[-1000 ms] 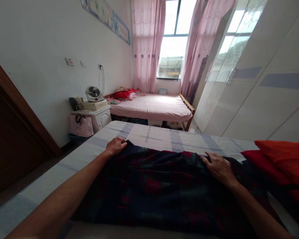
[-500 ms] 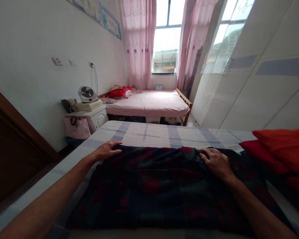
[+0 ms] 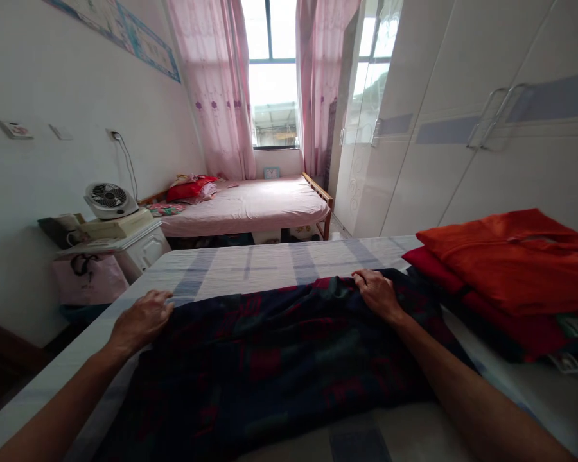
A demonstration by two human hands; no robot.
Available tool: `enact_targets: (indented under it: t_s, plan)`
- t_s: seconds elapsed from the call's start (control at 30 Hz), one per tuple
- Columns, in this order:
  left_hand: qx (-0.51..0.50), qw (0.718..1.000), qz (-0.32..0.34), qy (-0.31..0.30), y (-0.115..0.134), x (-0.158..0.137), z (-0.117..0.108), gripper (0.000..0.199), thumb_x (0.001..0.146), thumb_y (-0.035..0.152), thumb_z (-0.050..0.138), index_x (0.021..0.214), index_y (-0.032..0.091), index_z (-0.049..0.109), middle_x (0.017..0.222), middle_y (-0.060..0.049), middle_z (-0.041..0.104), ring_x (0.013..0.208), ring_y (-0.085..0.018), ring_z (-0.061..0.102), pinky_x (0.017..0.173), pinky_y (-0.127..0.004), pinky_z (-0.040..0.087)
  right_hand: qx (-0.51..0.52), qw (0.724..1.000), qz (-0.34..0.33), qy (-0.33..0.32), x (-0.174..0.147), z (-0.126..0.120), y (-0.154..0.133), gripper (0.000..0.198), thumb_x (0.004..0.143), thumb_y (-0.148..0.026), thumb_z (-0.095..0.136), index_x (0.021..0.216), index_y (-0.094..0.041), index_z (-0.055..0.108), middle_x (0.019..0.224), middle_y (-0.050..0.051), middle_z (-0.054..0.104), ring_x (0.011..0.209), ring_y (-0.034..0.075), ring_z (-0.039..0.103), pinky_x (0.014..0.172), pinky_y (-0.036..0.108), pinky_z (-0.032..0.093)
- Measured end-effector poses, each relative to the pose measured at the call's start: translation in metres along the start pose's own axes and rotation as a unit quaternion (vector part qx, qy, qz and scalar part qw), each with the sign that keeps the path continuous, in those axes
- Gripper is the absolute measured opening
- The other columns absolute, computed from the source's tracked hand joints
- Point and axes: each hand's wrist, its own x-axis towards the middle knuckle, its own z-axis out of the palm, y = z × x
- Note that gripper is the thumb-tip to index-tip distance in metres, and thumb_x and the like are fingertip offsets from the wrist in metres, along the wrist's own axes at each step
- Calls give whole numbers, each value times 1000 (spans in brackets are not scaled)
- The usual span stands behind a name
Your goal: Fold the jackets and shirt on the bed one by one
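Daylight from the window point(image 3: 275, 90) reaches a near bed point(image 3: 250, 263), whose sheet is pale with blue stripes. On it lies the plaid cloth point(image 3: 270, 359), dark with red patches, spread broadly across the bed; its lower left part runs out of view. Laying it out looks mostly done, though ripples show below the far edge and the right end seems uneven, so some smoothing appears left. How many layers it has, I cannot tell.

At its far left corner is the left hand point(image 3: 142, 324), fingers curled; the right hand point(image 3: 378, 294) lies over the far edge toward the right end, fingers bent. Whether either one grips the cloth or only presses it, I cannot tell.

Just beside the right end sits a stack, its orange top point(image 3: 505, 260) and red piece point(image 3: 515, 324) already folded; the cloth is not on it. Farther off are a pink bed point(image 3: 264, 205), a fan point(image 3: 110, 197) and a wardrobe point(image 3: 457, 70).
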Motion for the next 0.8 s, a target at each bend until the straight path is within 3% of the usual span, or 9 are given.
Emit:
enact_targets:
  t_s: [0.1, 0.2, 0.37, 0.5, 0.67, 0.8]
  plan:
    - [-16, 999, 52, -3, 30, -10, 17, 46, 87, 40, 35, 117, 17, 60, 131, -12, 56, 124, -26, 49, 104, -40, 37, -12, 999, -20, -30, 15, -8, 0, 36, 93, -30, 33, 101, -18, 66, 113, 10, 66, 107, 24, 55, 92, 35, 34]
    - [-3, 997, 68, -30, 59, -30, 40, 52, 91, 43, 28, 132, 21, 51, 144, -9, 44, 134, -24, 37, 108, -43, 32, -12, 994, -46, -99, 29, -17, 3, 33, 91, -30, 38, 95, -20, 69, 106, 8, 70, 100, 23, 60, 87, 32, 39]
    - [78, 995, 41, -46, 76, -53, 61, 52, 92, 38, 27, 139, 22, 41, 148, -10, 36, 138, -30, 29, 106, -55, 28, 1, 978, -73, -195, 40, -33, 8, 34, 89, -22, 39, 103, -21, 70, 106, 4, 71, 93, 16, 63, 81, 23, 43]
    - [91, 994, 40, -45, 76, -53, 60, 52, 91, 37, 29, 139, 22, 41, 148, -10, 36, 137, -29, 31, 105, -54, 29, -9, 958, -83, -274, 39, -43, 4, 34, 81, -25, 53, 112, -24, 67, 86, 2, 73, 75, 16, 65, 68, 22, 46]
    - [69, 996, 39, -32, 75, -52, 61, 50, 90, 35, 32, 137, 24, 45, 147, -9, 38, 136, -29, 33, 105, -54, 30, 32, 962, -141, -233, 45, -31, -8, 40, 79, -18, 51, 116, -25, 65, 104, 5, 68, 86, 16, 63, 75, 24, 46]
    - [44, 998, 32, -28, 74, -52, 63, 51, 88, 36, 34, 137, 26, 45, 146, -8, 39, 136, -29, 34, 105, -54, 29, 46, 956, -116, -265, 56, -17, -9, 38, 79, -14, 47, 109, -20, 68, 78, 1, 70, 63, 12, 60, 61, 21, 45]
